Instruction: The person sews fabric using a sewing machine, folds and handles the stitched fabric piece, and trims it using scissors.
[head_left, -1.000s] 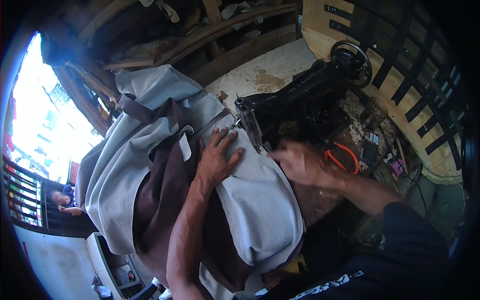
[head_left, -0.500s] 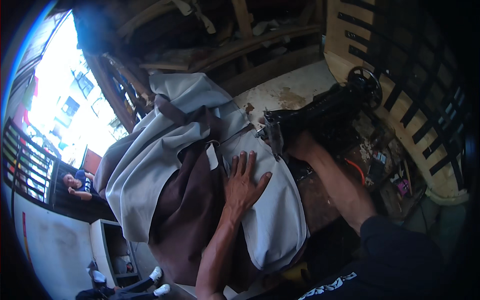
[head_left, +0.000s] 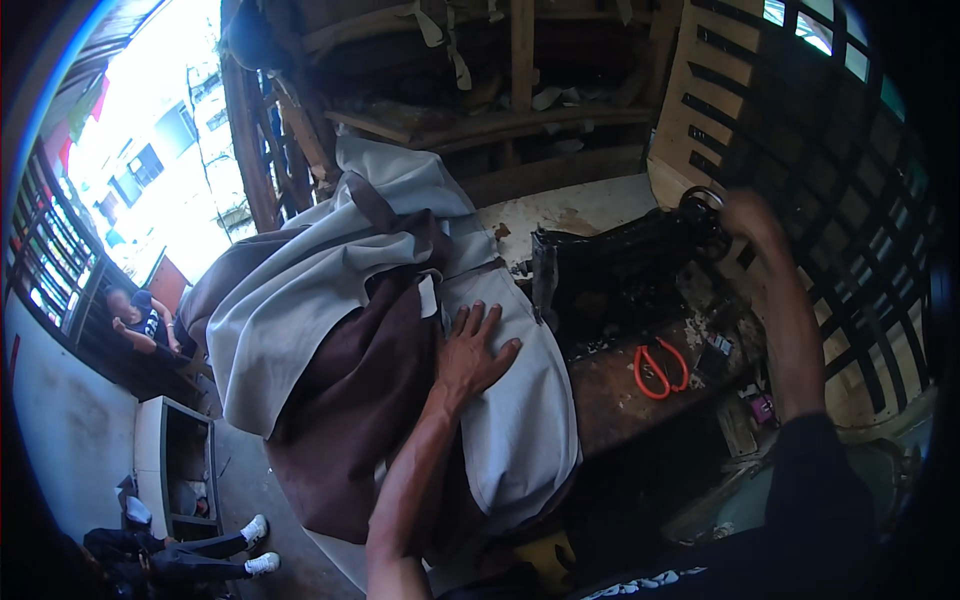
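My left hand [head_left: 472, 358] lies flat with fingers spread, gripping nothing, on the grey and brown fabric [head_left: 515, 440], which is heaped left of the black sewing machine [head_left: 605, 275]. My right hand [head_left: 750, 215] is at the handwheel [head_left: 705, 222] on the machine's right end; from here I can't tell how its fingers close. Behind the machine, I see a wooden shelf [head_left: 520, 125] holding pale scraps [head_left: 555, 98]. Well left of the machine, an open-fronted cabinet [head_left: 150, 440] contains small items [head_left: 190, 497] too blurred to name.
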